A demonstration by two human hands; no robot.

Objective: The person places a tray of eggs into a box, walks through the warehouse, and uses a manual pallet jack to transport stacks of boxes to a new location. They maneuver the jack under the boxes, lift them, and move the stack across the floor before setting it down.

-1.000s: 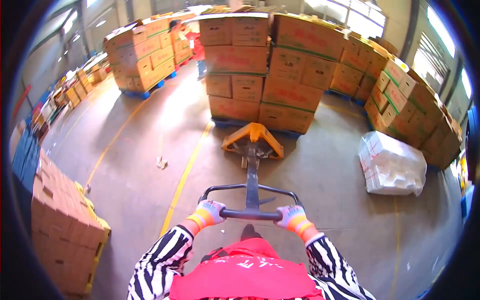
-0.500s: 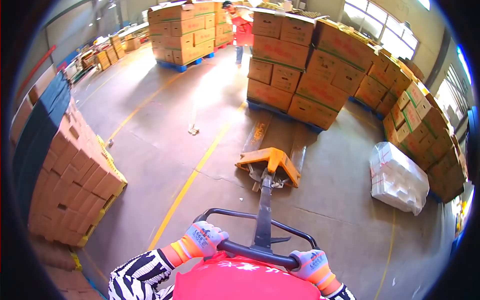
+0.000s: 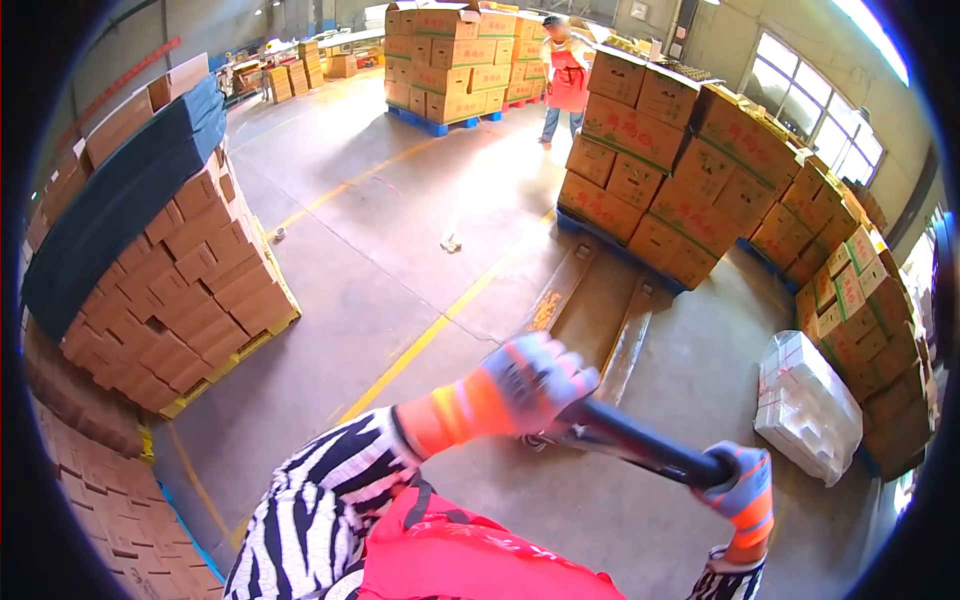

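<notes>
My left hand (image 3: 535, 385), in a grey and orange glove, is closed round the left end of a black pallet jack handle (image 3: 645, 440). The right hand (image 3: 738, 485), gloved alike, wraps the other end of the same bar. Both arms reach forward at about chest height, and the left hand is blurred by motion. Beyond the handle lie the pallet jack's two forks (image 3: 625, 335), low on the floor; their far tips are at the blue pallet (image 3: 625, 250) under a tall stack of cartons (image 3: 680, 165). My hands and the handle hide most of the jack's yellow body.
Brown cartons (image 3: 190, 270) on a yellow pallet stand at left, partly under a dark cover. White plastic-wrapped blocks (image 3: 808, 405) sit at right beside more cartons (image 3: 850, 290). Another person (image 3: 565, 80) in a red apron stands near the far carton stack (image 3: 445, 60). Yellow lines mark the floor.
The handle has risen and tilted from its lower position, both hands moving up with it. The view has swung left, and the jack's body is now mostly covered.
</notes>
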